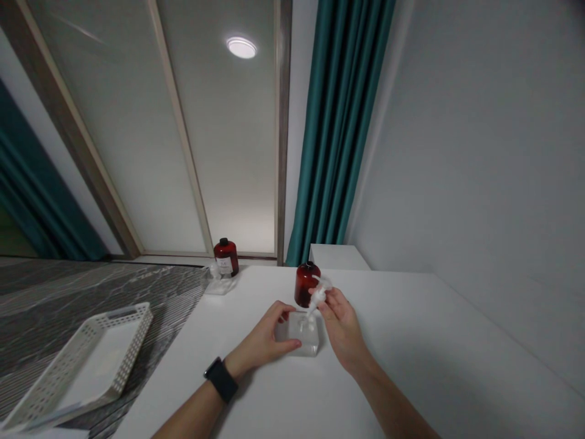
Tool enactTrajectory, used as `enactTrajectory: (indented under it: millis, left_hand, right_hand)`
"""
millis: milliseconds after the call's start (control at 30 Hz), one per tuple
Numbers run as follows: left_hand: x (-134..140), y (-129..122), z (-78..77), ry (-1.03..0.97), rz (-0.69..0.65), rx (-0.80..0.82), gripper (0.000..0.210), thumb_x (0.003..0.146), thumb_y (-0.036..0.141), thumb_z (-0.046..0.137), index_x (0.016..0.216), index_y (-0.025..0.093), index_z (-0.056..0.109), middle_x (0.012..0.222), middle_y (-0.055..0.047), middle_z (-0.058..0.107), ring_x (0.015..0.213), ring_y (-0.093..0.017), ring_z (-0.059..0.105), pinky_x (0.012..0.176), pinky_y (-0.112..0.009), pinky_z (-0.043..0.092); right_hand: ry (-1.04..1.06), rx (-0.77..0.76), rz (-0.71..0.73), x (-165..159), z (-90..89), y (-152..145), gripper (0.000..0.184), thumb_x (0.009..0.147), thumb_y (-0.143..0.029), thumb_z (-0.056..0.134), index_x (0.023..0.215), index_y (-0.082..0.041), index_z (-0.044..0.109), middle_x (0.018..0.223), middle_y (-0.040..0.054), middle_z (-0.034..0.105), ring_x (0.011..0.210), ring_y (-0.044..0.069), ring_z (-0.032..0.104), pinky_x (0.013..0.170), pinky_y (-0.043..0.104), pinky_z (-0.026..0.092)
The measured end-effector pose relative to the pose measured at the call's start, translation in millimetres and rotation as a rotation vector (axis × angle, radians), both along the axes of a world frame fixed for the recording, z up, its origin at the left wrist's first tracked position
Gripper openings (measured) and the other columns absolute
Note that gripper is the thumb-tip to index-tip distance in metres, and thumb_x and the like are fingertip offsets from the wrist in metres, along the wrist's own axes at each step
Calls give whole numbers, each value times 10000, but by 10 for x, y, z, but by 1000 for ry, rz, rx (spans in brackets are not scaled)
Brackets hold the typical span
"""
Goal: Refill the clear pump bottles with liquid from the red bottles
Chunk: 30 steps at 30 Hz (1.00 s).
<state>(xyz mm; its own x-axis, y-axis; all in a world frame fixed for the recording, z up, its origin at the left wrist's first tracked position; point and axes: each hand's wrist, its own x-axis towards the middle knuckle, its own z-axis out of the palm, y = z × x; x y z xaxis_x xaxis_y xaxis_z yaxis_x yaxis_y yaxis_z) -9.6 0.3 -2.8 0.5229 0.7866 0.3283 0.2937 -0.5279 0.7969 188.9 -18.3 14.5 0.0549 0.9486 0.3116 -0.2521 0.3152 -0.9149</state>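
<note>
Inward, both hands (265, 336) (340, 323) angle, left gripping container (309, 337), right pinching pump (319, 296).

Room is looking like home or similar furnished place; exact kind is not showing; teal curtain (340, 134) is hanging beside tall frosted panels (223, 158); second teal curtain (36, 189) is hanging at far left; round light (241, 47) is shining on panel, seemingly as reflection; dark grey patterned floor (169, 289) is spreading at left; plain pale wall (479, 152) is rising at right; white table (402, 360) is carrying clear bottle (307, 338) and two dark red bottles (304, 285), all looking like household goods.
</note>
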Motion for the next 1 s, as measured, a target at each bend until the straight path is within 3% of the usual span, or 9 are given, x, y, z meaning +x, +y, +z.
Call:
enactTrajectory:
  millis: [233, 567, 1000]
  left_hand:
    - [-1, -3, 4, -8, -7, -4, 504, 753, 205, 755, 1213, 214, 549, 1112, -56, 580, 1020, -240, 554, 923, -376, 457]
    - [5, 4, -1, 2, -4, -11, 528, 748, 200, 769, 1228, 216, 548, 1128, -63, 581, 1037, -242, 551, 910, -374, 465]
    - [-6, 23, -29, -10, -11, -16, 540, 747, 231, 777, 1233, 210, 543, 1142, -70, 578, 1033, -246, 555, 917, -387, 467]
  right_hand:
    - [-77, -12, 32, -12, 7, -20, 372, 831, -473, 721, 1111, -252, 613, 1139, 83, 730, 1081, 250, 667, 954, 386, 509]
    - [-227, 12, 58, 12, -209, 34, 396, 866, -449, 685, 1191, -238, 603, 1161, 96, 723, 1115, 264, 656, 993, 418, 482]
    - [-228, -14, 56, 20, -293, 43, 440, 859, -447, 688, 1241, -252, 589, 1209, 103, 708, 1134, 274, 653, 973, 434, 507]
